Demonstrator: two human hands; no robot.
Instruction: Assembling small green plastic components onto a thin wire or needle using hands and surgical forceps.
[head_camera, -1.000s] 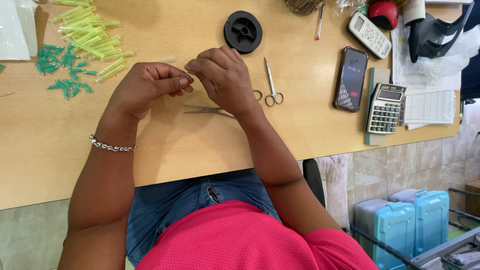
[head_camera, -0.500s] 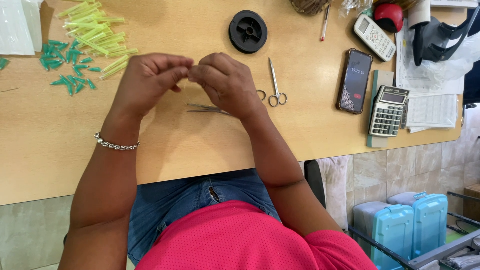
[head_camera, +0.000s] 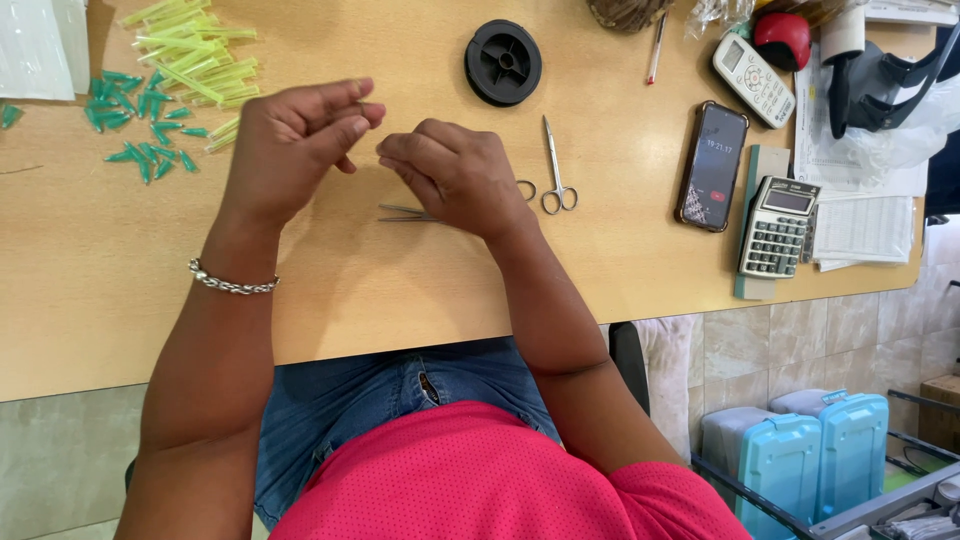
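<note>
On a wooden table (head_camera: 620, 270) above a tiled floor lie a black spool (head_camera: 503, 62), scissors (head_camera: 555, 170), a phone (head_camera: 712, 166), a calculator (head_camera: 775, 227) and green tubes (head_camera: 190, 55). Forceps (head_camera: 405, 212) lie partly hidden under the right hand (head_camera: 455, 175). Both the left hand (head_camera: 290, 140) and right hand have fingertips pressed together, pinching something too fine to tell, held between them above the table.
</note>
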